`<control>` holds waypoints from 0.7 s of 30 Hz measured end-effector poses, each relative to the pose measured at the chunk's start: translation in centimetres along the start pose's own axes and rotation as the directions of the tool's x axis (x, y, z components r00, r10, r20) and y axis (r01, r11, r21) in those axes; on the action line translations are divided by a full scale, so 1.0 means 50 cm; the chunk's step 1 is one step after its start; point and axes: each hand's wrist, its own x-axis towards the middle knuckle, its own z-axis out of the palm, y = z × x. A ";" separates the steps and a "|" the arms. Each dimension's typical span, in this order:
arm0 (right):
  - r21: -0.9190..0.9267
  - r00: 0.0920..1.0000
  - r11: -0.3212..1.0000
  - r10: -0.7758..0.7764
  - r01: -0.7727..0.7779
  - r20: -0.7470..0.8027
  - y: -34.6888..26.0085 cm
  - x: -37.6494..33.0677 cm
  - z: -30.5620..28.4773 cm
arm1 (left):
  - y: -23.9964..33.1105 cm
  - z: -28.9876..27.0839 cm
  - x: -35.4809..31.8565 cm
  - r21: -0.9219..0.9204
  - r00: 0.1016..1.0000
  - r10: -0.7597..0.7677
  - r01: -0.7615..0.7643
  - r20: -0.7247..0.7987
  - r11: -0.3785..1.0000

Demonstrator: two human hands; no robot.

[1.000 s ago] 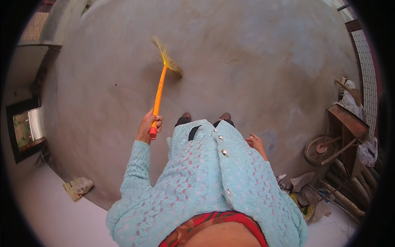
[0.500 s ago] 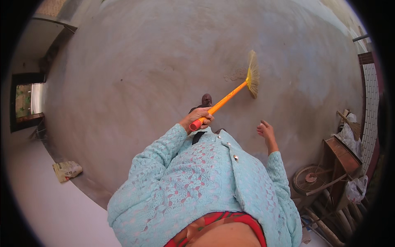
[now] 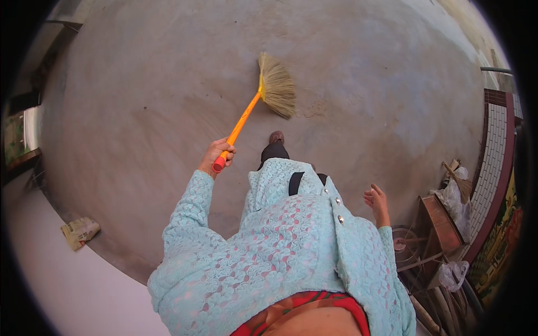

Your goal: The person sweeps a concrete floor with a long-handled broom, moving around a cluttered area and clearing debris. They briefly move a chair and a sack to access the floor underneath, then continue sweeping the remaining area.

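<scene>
My left hand [image 3: 216, 155] grips the lower end of an orange broom handle [image 3: 240, 124]. The straw broom head [image 3: 277, 85] rests on the grey concrete floor [image 3: 168, 84] ahead of me, just left of a faint patch of dust [image 3: 319, 106]. My right hand [image 3: 378, 203] hangs free at my side with fingers loosely apart, holding nothing. One foot [image 3: 275, 138] steps forward below the broom head. I wear a pale turquoise lace top.
A crumpled paper bag [image 3: 79, 231] lies at the left by a white raised ledge [image 3: 67, 285]. At the right stand a rusty wooden stand [image 3: 440, 224], a fan [image 3: 404, 246], plastic bags [image 3: 455, 199] and a white tiled wall [image 3: 493, 162].
The broom head has swung back from the right to straight ahead of me. My left hand moved left with the handle. The view has turned slightly.
</scene>
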 end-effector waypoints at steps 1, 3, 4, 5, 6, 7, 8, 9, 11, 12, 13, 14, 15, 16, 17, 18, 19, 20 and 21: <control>0.028 0.998 0.998 0.062 -0.062 -0.026 0.014 0.000 -0.004 | 0.032 0.002 -0.004 0.029 0.999 0.036 -0.035 -0.039 0.999; 0.049 0.988 0.988 0.148 -0.145 -0.042 0.024 -0.010 0.001 | 0.088 0.015 -0.011 0.076 0.994 0.078 -0.072 -0.070 0.994; 0.055 0.987 0.986 0.161 -0.160 -0.014 0.059 0.011 -0.013 | 0.109 0.033 -0.013 0.098 0.991 0.100 -0.092 -0.084 0.991; 0.063 0.985 0.983 0.171 -0.172 0.013 0.088 0.029 -0.024 | 0.129 0.064 -0.017 0.110 0.988 0.125 -0.115 -0.090 0.987; 0.065 0.987 0.985 0.155 -0.157 0.037 0.109 0.052 -0.037 | 0.150 0.105 -0.023 0.126 0.984 0.154 -0.142 -0.092 0.982; 0.052 0.988 0.988 0.142 -0.145 0.065 0.107 0.078 -0.046 | 0.162 0.143 -0.025 0.138 0.977 0.187 -0.172 -0.098 0.975; 0.030 0.988 0.990 0.133 -0.135 0.077 0.096 0.093 -0.057 | 0.160 0.176 -0.026 0.122 0.973 0.209 -0.197 -0.095 0.973; 0.004 0.989 0.992 0.122 -0.123 0.088 0.083 0.110 -0.074 | 0.155 0.208 -0.026 0.105 0.969 0.230 -0.221 -0.092 0.970; -0.054 0.991 0.995 0.088 -0.082 0.104 0.021 0.152 -0.097 | 0.142 0.280 -0.036 0.062 0.960 0.266 -0.262 -0.087 0.963; -0.082 0.991 0.994 0.075 -0.066 0.109 -0.031 0.167 -0.110 | 0.137 0.320 -0.044 0.042 0.959 0.271 -0.269 -0.082 0.962; -0.109 0.992 0.993 0.059 -0.047 0.109 -0.088 0.184 -0.130 | 0.126 0.360 -0.053 0.022 0.960 0.270 -0.269 -0.078 0.963; -0.111 0.994 0.993 0.041 -0.030 0.099 -0.139 0.206 -0.154 | 0.114 0.394 -0.056 -0.015 0.961 0.272 -0.273 -0.047 0.962; -0.094 0.996 0.995 0.022 -0.013 0.092 -0.184 0.234 -0.181 | 0.103 0.428 -0.062 -0.047 0.964 0.263 -0.265 -0.039 0.963; -0.078 0.996 0.997 0.003 0.004 0.085 -0.225 0.263 -0.207 | 0.095 0.464 -0.071 -0.077 0.967 0.254 -0.255 -0.030 0.964; -0.040 0.997 0.999 -0.027 0.030 0.067 -0.262 0.301 -0.236 | 0.089 0.501 -0.066 -0.109 0.971 0.238 -0.238 -0.012 0.965; -0.002 0.997 0.998 -0.056 0.056 0.051 -0.297 0.342 -0.265 | 0.089 0.525 -0.060 -0.132 0.976 0.215 -0.213 0.008 0.968; -0.067 0.995 0.994 -0.077 0.081 0.057 -0.342 0.376 -0.288 | 0.084 0.550 -0.045 -0.166 0.981 0.188 -0.177 0.049 0.970; -0.135 0.993 0.985 -0.097 0.105 0.068 -0.390 0.408 -0.304 | 0.079 0.571 -0.026 -0.201 0.983 0.162 -0.142 0.086 0.969; -0.156 0.992 0.980 -0.115 0.123 0.058 -0.432 0.436 -0.313 | 0.075 0.589 -0.006 -0.236 0.983 0.138 -0.106 0.123 0.966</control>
